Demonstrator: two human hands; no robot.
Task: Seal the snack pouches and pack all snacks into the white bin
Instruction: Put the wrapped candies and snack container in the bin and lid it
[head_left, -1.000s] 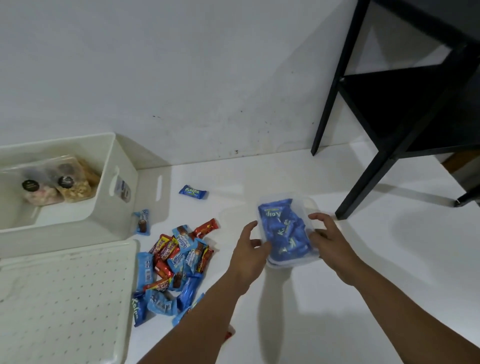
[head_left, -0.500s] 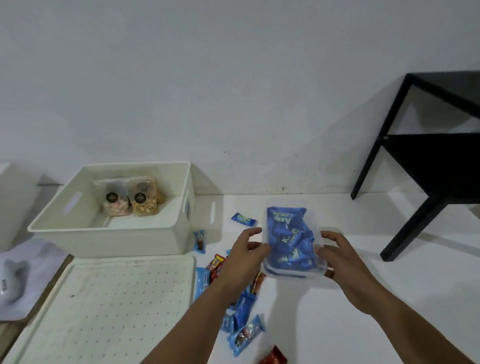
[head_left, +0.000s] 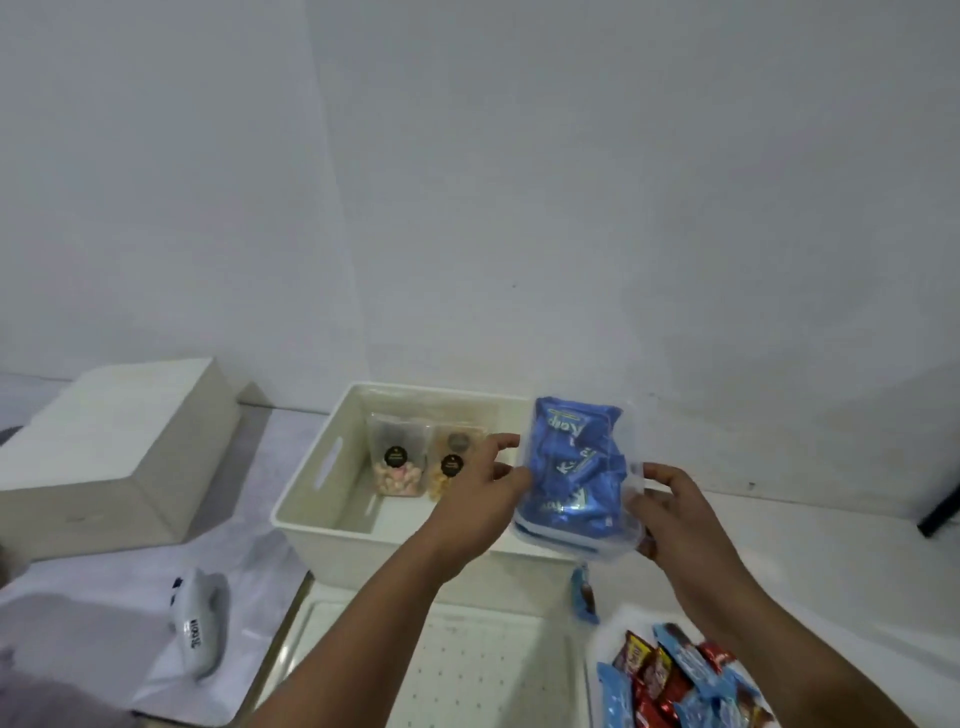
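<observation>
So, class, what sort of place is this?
Probably a plain room at home, set up for sorting: a bare white wall, a white bin holding two snack pouches, and loose sweets on a white surface.

We count one white bin (head_left: 311, 512), two sealed snack pouches (head_left: 397, 462) inside it, one clear pouch of blue candies (head_left: 571, 478), one perforated lid (head_left: 467, 670), one closed box (head_left: 114, 447), two hands (head_left: 478, 499). The loose wrapped candies (head_left: 675, 680) are too heaped to count.
</observation>
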